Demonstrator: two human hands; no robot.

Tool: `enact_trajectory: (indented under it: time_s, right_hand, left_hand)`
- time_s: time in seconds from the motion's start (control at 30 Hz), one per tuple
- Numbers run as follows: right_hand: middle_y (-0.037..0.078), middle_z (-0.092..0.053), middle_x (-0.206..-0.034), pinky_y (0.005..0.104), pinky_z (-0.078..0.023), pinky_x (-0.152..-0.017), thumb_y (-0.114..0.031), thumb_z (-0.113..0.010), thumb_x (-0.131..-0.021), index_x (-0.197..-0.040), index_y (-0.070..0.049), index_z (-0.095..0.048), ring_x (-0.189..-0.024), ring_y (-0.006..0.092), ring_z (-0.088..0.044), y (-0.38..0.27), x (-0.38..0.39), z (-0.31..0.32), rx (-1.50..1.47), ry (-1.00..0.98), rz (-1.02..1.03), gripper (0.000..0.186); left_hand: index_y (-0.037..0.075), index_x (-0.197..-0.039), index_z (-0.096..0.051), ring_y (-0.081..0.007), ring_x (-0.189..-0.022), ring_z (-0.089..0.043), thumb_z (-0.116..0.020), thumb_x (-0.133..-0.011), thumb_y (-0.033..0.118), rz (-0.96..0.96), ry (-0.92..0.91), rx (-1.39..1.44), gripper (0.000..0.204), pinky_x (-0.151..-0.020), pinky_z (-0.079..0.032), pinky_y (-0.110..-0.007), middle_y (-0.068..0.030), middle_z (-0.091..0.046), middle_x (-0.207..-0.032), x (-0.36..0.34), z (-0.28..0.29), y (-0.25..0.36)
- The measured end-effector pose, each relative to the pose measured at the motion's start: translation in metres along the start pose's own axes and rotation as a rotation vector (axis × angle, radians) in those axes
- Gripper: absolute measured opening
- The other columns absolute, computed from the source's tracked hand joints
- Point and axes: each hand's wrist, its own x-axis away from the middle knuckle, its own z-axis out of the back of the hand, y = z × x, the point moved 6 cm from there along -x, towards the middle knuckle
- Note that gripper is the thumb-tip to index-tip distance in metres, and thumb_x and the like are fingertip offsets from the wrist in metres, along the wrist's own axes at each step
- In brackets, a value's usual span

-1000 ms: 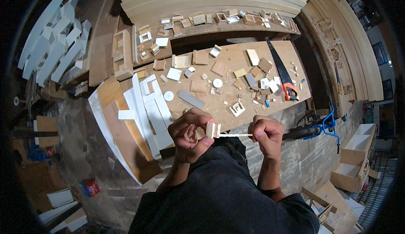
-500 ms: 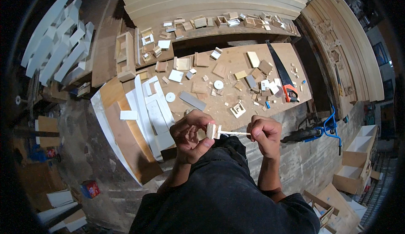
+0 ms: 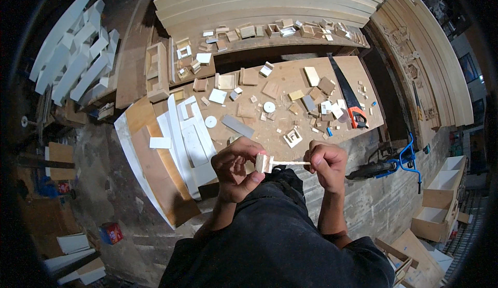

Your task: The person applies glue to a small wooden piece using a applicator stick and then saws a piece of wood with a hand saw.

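Between the thumb and fingers of my left hand [image 3: 236,167] is a small pale wooden block piece [image 3: 263,163], built of thin layers. My right hand [image 3: 329,164] pinches the far end of a thin wooden stick [image 3: 291,162]. The stick lies level, its left tip against the block's right side; whether glue joins them I cannot tell. Both hands are in front of my body, just off the near edge of the work table [image 3: 275,132]. On the table beyond them sits a small square wooden frame piece [image 3: 292,137].
A handsaw with an orange handle [image 3: 358,117] lies at the table's right. Wood offcuts, white discs [image 3: 268,107] and a grey strip [image 3: 237,126] are scattered about. White cut panels [image 3: 196,145] lean left. A blue-framed bike [image 3: 407,158] stands right; stacked boards [image 3: 270,0] rise behind.
The view has shifted slightly. The stick, tilted a little before, now lies more level. Both hands keep their grips on the block and stick.
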Motion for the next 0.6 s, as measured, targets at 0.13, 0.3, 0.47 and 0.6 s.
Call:
enact_trajectory:
  time_s: [0.13, 0.3, 0.47, 0.6]
  right_hand:
    - [0.004, -0.053, -0.061, 0.0274, -0.035, -0.052, -0.016, -0.064, -0.093, -0.067, -0.001, -0.057, -0.056, 0.0119, -0.048, -0.002, 0.001, 0.001, -0.036, -0.074, 0.014, 0.031]
    - [0.004, -0.053, -0.061, 0.0276, -0.035, -0.052, -0.016, -0.064, -0.092, -0.067, -0.001, -0.057, -0.056, 0.0122, -0.048, -0.004, 0.001, 0.009, -0.018, -0.069, 0.029, 0.03]
    - [0.004, -0.053, -0.06, 0.0271, -0.035, -0.052, -0.017, -0.064, -0.093, -0.066, -0.002, -0.056, -0.056, 0.0117, -0.048, -0.005, -0.002, 0.018, 0.014, -0.012, 0.02, 0.032]
    - [0.004, -0.054, -0.061, 0.0267, -0.035, -0.051, -0.018, -0.064, -0.092, -0.066, -0.002, -0.056, -0.056, 0.0115, -0.048, -0.006, -0.003, 0.027, 0.037, 0.033, 0.018, 0.032]
  left_hand:
    - [0.003, -0.129, -0.052, -0.0229, -0.087, -0.063, -0.076, -0.078, 0.003, -0.103, 0.021, 0.016, 0.056, -0.065, -0.053, -0.027, -0.018, -0.065, -0.102, 0.003, -0.003, -0.006]
    - [0.005, -0.132, -0.05, -0.0233, -0.087, -0.062, -0.075, -0.081, 0.005, -0.11, -0.045, -0.024, 0.057, -0.063, -0.053, -0.027, -0.0185, -0.065, -0.103, -0.004, -0.009, -0.008]
    - [-0.001, -0.121, -0.057, -0.0222, -0.085, -0.063, -0.078, -0.079, 0.009, -0.054, -0.04, -0.011, 0.048, -0.064, -0.053, -0.027, -0.0181, -0.066, -0.101, -0.01, -0.016, -0.01]
    - [-0.003, -0.112, -0.062, -0.021, -0.084, -0.063, -0.08, -0.078, 0.01, -0.023, -0.013, 0.009, 0.041, -0.066, -0.054, -0.028, -0.0172, -0.066, -0.099, -0.014, -0.021, -0.012]
